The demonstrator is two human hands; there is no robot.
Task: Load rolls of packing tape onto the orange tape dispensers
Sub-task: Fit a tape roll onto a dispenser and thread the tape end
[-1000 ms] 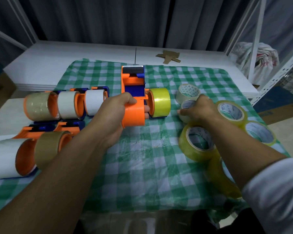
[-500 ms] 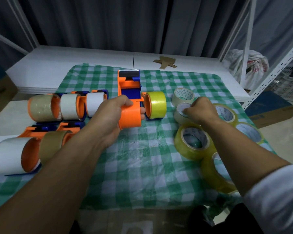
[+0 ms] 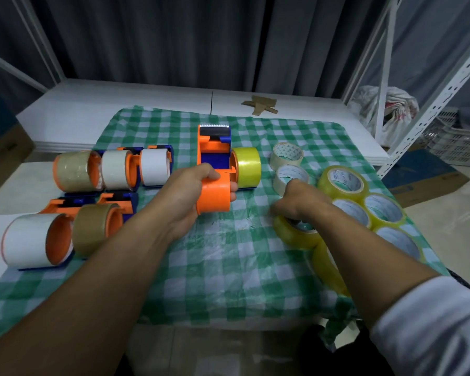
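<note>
Right hand (image 3: 300, 202) moved nearer — grips yellow roll (image 3: 293, 236) just beneath it.

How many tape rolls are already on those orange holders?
6. Back-left row: tan roll, cream roll, small white roll. Front-left: big white roll, brown roll. Centre: yellow roll, beside the empty dispenser the left hand grips. The right hand's loose yellow roll isn't counted.

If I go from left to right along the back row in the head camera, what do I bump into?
Tan tape roll, cream tape roll, white tape roll, orange dispenser, yellow tape roll, loose pale roll.
</note>
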